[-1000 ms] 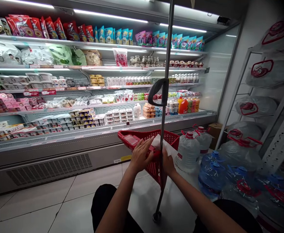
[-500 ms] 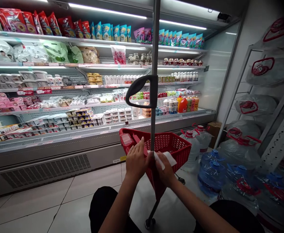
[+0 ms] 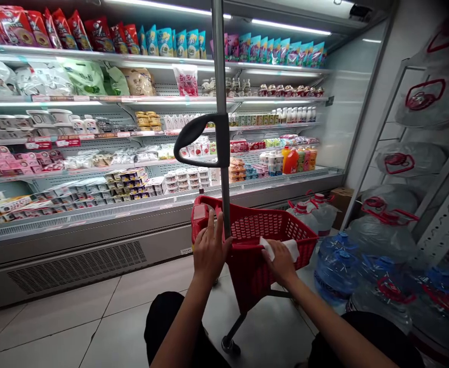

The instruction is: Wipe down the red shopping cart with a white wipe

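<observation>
Basket (image 3: 255, 225): red moulded plastic, open mesh walls, smooth rim, slight sheen. Pole (image 3: 221, 76): bare grey metal, satin finish. Handle (image 3: 193, 134) on it: black plastic, matt. Wipe (image 3: 289, 247): white, soft, matt; paper or cloth, can't tell. Floor (image 3: 74, 327): pale glazed tile, glossy, reflects the lights. Water jugs (image 3: 335, 271): clear bluish plastic, glossy. Snack bags (image 3: 94, 33): shiny printed film. Cooler grille (image 3: 78, 266): grey painted metal, matt.

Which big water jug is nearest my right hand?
The blue-capped jug beside the red basket, near your right hand and its white cloth; the red-capped jugs stand behind the basket.
</observation>
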`<state>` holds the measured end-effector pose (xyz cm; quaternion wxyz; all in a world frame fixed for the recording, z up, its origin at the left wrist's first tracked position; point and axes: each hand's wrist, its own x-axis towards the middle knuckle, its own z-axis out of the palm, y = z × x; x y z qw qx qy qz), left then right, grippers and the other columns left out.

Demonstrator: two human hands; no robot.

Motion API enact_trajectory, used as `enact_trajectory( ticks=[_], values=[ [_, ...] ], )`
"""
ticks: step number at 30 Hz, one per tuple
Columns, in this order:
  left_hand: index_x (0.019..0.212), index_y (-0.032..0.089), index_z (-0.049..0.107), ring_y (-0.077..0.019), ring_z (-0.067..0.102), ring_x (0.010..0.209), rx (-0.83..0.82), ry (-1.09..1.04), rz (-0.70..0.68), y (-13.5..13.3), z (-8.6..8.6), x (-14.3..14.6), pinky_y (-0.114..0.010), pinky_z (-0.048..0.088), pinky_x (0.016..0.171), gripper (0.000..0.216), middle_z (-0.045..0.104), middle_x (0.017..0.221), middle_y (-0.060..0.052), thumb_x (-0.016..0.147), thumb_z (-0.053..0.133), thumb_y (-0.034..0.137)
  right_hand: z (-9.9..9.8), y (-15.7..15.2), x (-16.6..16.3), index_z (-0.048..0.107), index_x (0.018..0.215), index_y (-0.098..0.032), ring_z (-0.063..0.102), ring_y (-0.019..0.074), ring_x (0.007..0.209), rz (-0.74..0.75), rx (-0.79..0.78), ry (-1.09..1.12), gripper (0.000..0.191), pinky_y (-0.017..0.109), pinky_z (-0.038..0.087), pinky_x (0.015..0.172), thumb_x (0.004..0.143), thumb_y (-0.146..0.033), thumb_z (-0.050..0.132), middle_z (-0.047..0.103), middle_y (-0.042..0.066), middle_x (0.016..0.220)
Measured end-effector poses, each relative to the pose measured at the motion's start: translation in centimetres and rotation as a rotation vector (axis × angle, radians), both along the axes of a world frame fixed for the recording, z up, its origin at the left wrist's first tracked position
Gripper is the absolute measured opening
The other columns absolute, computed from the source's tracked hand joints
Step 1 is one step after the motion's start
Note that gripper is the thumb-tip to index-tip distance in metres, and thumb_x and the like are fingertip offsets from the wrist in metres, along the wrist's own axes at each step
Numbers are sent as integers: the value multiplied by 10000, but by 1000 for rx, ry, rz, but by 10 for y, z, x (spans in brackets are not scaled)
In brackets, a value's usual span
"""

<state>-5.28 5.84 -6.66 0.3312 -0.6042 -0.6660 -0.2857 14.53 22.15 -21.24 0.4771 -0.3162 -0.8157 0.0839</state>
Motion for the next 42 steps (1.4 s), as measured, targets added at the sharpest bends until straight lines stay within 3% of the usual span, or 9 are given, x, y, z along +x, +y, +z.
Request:
enact_trajectory(
  ticks=[4,7,10,15,19,23,29,36,42],
  values=[
    [1684,360,24,-335,353,1541,11,88,-30,1,2,-1,-521,362,1230,777,112,1746,-81,1070,500,385,28,-58,-50,277,1638,-273,421,337,1448,197,84,5,636,603,354,1203,1034,-405,428,476,110,1570],
    [1663,451,72,-346,177,1595,1,139,-12,0,4,2,-604,309,1246,803,109,1753,-45,1045,545,257,40,-78,-71,160,1674,-283,405,342,1461,268,130,-10,701,601,334,1216,1031,-339,434,434,120,1605],
    [1646,486,157,-370,142,1599,-34,143,2,1,0,9,-662,276,1247,812,209,1735,-32,1015,579,197,30,-59,-54,236,1656,-294,467,328,1406,241,126,-40,653,573,378,1190,1034,-327,433,509,112,1544],
    [1582,389,433,-370,412,1506,-129,101,1,7,-9,15,-696,185,1264,550,564,1534,-102,1048,548,321,-1,10,19,450,1545,-281,525,319,1332,70,30,-62,526,580,387,1177,1037,-417,440,600,92,1439],
    [1580,363,440,-337,395,1521,-129,94,-6,13,-13,17,-702,142,1269,521,548,1550,-109,1068,489,278,-2,28,42,558,1451,-262,544,332,1313,5,-55,-8,488,610,353,1192,1042,-489,419,655,102,1366],
    [1640,344,306,-323,286,1571,-104,47,-5,23,-20,21,-717,116,1266,615,418,1643,-110,1061,511,318,16,-7,-7,439,1562,-263,482,283,1427,91,-40,10,526,559,278,1268,1068,-436,384,570,86,1517],
    [1663,374,191,-260,263,1583,-134,69,-37,27,-18,12,-656,113,1295,646,482,1608,-66,1078,447,279,40,-54,-72,135,1681,-321,231,255,1588,334,35,15,699,575,246,1285,1037,-267,400,274,49,1719],
    [1649,391,245,-252,241,1591,-165,79,-75,23,-12,-7,-632,31,1301,600,477,1612,-50,1085,439,330,7,18,5,319,1630,-283,376,253,1516,175,-21,-66,631,592,264,1269,1003,-252,381,436,61,1635],
    [1667,395,167,-322,100,1614,-53,33,30,29,-29,3,-661,28,1285,737,245,1722,-47,1039,549,446,-15,56,35,566,1436,-255,502,298,1398,-3,-46,-63,496,607,352,1216,967,-299,411,641,79,1393]
  ],
)
